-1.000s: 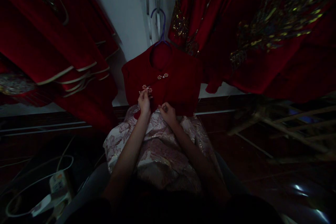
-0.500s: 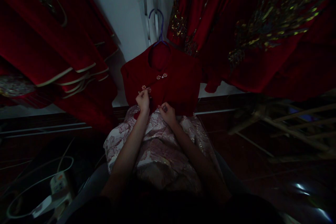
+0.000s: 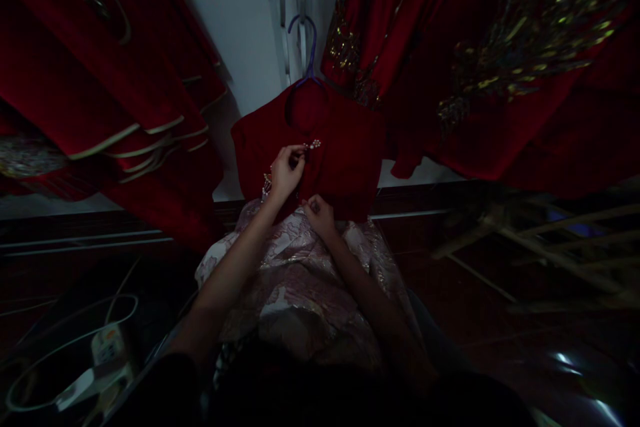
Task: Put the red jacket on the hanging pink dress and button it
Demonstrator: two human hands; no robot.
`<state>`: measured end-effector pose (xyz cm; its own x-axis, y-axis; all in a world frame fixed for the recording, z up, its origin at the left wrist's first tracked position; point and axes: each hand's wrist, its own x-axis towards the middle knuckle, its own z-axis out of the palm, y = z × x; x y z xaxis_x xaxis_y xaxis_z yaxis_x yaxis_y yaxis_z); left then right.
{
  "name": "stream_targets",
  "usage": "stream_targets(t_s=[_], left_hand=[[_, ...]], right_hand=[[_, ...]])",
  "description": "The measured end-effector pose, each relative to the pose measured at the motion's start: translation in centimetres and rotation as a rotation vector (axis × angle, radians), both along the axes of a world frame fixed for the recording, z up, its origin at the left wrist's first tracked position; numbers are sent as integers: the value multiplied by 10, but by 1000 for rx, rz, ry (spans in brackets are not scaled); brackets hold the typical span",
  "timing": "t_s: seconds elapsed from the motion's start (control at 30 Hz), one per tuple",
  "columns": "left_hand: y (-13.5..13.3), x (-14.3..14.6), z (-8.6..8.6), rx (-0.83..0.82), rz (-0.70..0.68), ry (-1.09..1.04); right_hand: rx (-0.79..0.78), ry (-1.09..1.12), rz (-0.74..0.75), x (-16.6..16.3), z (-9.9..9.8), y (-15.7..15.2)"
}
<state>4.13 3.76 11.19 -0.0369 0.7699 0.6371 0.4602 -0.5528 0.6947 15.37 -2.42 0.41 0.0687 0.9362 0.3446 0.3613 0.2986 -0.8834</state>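
Observation:
A short red sleeveless top (image 3: 350,147) hangs on a purple hanger (image 3: 313,47) in front of me. My left hand (image 3: 287,172) is at its chest, thumb and forefinger pinched at the left end of a beaded clasp (image 3: 314,145). The fingers hide that end. Lower left on the top, a second beaded ornament (image 3: 267,181) with dangling beads shows partly behind the left hand. My right hand (image 3: 319,213) stays closed low on the front, near the top's lower edge; what its fingers hold is too dark to make out. Below spreads a pale, pink-patterned shiny cloth (image 3: 290,280).
Red garments with pale trim (image 3: 105,100) hang at left; a red garment with gold sequins (image 3: 530,33) hangs at right. A wooden rack (image 3: 550,253) stands low right. A power strip (image 3: 107,347) with a white cable lies low left.
My left hand has moved up and right from the lower beaded ornament to the upper clasp. My right hand has stayed in place.

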Motion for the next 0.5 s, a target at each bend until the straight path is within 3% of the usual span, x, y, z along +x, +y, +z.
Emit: stream_targets(t_s=[0.1,0.2,0.33,0.5], left_hand=[[3,-3,28,145,120,341],[2,-5,45,177,123,586],[4,-3,50,176,145,747],[15,-2,48,245,78,742]], right_hand=[[0,9,-7,0,0,0],[-7,19,-5,-1,-1,0],[-6,13,-2,-1,-2,1],[8,38,0,-1,3,-4]])
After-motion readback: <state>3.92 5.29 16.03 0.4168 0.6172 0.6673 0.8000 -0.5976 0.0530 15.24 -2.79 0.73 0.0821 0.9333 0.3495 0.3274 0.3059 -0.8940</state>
